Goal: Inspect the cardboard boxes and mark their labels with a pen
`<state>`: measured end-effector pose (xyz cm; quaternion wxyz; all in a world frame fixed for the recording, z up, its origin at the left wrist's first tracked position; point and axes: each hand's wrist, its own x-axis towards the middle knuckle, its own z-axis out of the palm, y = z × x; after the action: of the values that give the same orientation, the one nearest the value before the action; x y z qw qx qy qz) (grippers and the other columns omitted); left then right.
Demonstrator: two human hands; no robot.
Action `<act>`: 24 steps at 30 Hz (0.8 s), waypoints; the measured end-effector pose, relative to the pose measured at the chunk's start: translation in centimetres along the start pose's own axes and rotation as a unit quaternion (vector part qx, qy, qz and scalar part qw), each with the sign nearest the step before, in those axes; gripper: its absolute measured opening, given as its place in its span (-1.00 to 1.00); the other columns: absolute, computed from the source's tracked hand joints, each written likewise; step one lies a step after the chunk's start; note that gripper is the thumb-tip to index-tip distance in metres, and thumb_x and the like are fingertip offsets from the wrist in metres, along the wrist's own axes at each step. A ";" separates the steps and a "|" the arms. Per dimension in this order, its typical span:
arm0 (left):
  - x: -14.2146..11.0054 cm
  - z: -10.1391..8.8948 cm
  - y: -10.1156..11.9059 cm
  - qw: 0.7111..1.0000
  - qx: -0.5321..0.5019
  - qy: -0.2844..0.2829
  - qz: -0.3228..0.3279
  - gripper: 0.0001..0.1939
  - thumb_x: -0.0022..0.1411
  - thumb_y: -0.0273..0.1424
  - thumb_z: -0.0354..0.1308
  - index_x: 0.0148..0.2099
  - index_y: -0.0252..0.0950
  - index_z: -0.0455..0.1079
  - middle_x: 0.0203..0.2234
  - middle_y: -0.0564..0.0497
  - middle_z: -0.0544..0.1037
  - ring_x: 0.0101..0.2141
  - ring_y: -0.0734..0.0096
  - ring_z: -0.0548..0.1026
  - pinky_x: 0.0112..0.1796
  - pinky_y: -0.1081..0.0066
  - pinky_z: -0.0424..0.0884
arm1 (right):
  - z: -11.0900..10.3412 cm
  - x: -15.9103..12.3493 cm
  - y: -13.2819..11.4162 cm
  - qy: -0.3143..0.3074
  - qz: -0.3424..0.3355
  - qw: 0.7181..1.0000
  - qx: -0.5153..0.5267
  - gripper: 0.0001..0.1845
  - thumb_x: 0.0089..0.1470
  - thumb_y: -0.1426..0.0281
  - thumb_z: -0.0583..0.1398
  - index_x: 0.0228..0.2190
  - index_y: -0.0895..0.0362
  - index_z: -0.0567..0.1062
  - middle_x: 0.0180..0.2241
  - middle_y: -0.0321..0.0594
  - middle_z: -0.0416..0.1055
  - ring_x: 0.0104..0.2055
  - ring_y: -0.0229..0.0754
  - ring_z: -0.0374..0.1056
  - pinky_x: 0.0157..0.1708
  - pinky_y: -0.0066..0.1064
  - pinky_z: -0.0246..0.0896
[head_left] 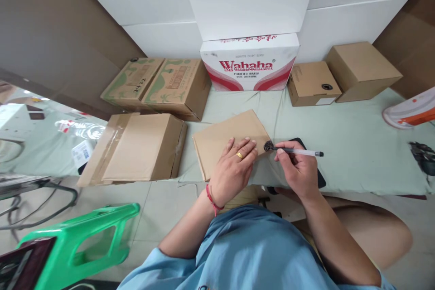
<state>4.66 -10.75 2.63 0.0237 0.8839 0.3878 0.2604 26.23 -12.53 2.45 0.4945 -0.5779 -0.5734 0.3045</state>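
A piece of brown cardboard (224, 133) lies at a slant near the table's front edge. My left hand (234, 165) rests on it with the fingers laid flat; a ring and a red bracelet show on this hand and wrist. In my right hand (301, 170) a pen (299, 151) is pinched between thumb and fingers. Its tip meets a dark scribbled patch (268, 146) at the cardboard's right corner. A black flat object, perhaps a phone (320, 179), lies partly hidden under my right hand.
Closed cartons (173, 86) and a larger cardboard box (136, 145) stand to the left. A white Wahaha carton (249, 65) is at the back. Two brown boxes (365, 70) sit back right, near a white-orange cylinder (411, 111). A green stool (78, 235) stands on the floor, lower left.
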 end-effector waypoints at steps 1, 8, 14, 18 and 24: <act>0.0 0.0 0.0 1.000 0.002 -0.001 0.001 -0.70 0.52 -0.52 0.12 0.19 -0.31 0.54 0.21 -0.20 0.67 0.28 -0.02 0.58 0.35 -0.20 0.42 | 0.1 0.0 0.0 0.010 0.000 1.000 0.001 -0.81 0.37 0.26 0.24 -0.12 0.08 0.60 -0.44 -0.31 0.62 -0.54 -0.28 0.44 -0.48 -0.47 0.34; 0.1 -0.1 0.1 1.000 0.009 -0.007 0.000 -0.71 0.53 -0.51 0.12 0.19 -0.32 0.54 0.21 -0.21 0.67 0.29 -0.01 0.58 0.36 -0.20 0.41 | 0.3 0.0 -0.1 -0.013 -0.008 1.000 -0.002 -0.81 0.37 0.25 0.23 -0.15 0.07 0.61 -0.46 -0.29 0.61 -0.54 -0.26 0.44 -0.49 -0.46 0.31; -0.1 0.0 0.1 1.000 0.000 -0.017 -0.013 -0.69 0.54 -0.50 0.10 0.21 -0.27 0.55 0.23 -0.20 0.65 0.31 0.01 0.55 0.38 -0.20 0.37 | 0.0 0.2 0.2 0.034 0.018 0.999 -0.010 -0.75 0.36 0.19 0.24 -0.10 0.07 0.61 -0.42 -0.27 0.63 -0.49 -0.24 0.46 -0.42 -0.43 0.36; -0.1 0.1 0.0 0.999 -0.008 -0.022 -0.021 -0.68 0.54 -0.49 0.10 0.21 -0.24 0.56 0.24 -0.19 0.65 0.33 0.03 0.53 0.41 -0.19 0.33 | -0.2 0.4 0.5 0.035 0.029 0.998 -0.036 -0.77 0.31 0.21 0.24 -0.16 0.07 0.61 -0.46 -0.29 0.60 -0.54 -0.25 0.40 -0.47 -0.42 0.30; -0.1 0.1 0.0 1.000 -0.006 -0.023 -0.019 -0.67 0.54 -0.50 0.10 0.22 -0.25 0.55 0.24 -0.19 0.65 0.33 0.03 0.53 0.41 -0.19 0.33 | -0.3 -0.1 0.5 0.045 0.046 0.998 -0.011 -0.80 0.29 0.24 0.24 -0.19 0.09 0.61 -0.50 -0.32 0.55 -0.57 -0.27 0.33 -0.52 -0.45 0.23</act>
<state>4.65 -10.84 2.48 0.0426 0.8818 0.4025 0.2419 26.64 -12.65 2.04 0.4988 -0.6218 -0.5271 0.2945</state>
